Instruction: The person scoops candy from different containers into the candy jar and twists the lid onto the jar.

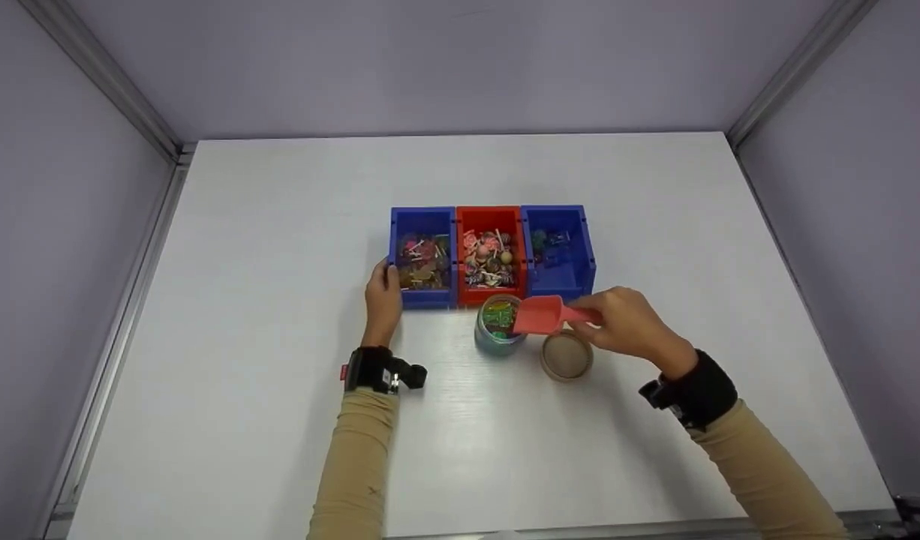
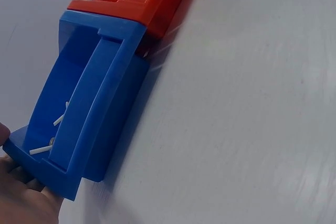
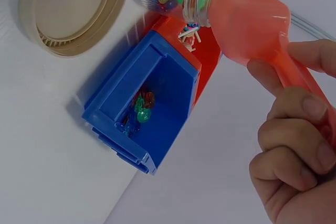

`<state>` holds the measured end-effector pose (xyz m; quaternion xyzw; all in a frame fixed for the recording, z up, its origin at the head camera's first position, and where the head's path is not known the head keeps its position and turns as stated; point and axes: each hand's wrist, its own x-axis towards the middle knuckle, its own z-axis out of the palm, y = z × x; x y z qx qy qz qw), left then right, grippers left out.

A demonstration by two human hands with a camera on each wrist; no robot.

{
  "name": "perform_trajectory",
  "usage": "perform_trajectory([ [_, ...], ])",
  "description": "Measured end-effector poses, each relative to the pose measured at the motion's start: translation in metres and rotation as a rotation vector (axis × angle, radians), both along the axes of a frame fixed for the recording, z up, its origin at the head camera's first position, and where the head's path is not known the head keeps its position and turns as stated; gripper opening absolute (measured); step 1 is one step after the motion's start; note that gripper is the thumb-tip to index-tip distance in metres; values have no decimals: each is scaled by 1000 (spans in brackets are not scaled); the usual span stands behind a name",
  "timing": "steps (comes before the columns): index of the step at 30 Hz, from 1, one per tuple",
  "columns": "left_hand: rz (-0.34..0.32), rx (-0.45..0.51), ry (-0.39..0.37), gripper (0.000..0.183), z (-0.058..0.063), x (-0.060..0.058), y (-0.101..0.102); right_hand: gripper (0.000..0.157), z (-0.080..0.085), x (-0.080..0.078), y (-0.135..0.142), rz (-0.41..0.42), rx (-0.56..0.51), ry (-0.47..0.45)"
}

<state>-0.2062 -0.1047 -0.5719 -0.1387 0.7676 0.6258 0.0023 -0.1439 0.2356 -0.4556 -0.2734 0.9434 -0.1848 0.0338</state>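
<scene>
Step in hand looks like tipping scoop (image 1: 539, 315) at jar (image 1: 497, 343); next move seems to call for lifting scoop clear without knocking jar. Right hand (image 1: 623, 321) grips scoop handle, bowl over jar's right rim; contact unclear, no load visible in bowl. Left hand (image 1: 383, 298) pinches edge of left blue bin (image 1: 428, 299). Jar upright on bench (image 1: 445, 465), bright pieces inside; lid (image 1: 567, 356) just beside. Left bin: mixed pieces, white sticks. Red bin (image 1: 490, 297): lollipops (image 1: 491, 259). Right blue bin (image 1: 559, 291): few translucent pieces.
</scene>
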Motion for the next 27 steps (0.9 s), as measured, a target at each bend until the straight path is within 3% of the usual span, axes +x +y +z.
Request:
perform_trajectory([
  [10, 0, 3, 4, 45, 1, 0, 0, 19, -3, 2, -9, 18, -64, 22],
  [27, -1, 30, -15, 45, 0, -1, 0, 20, -9, -4, -22, 14, -12, -18],
])
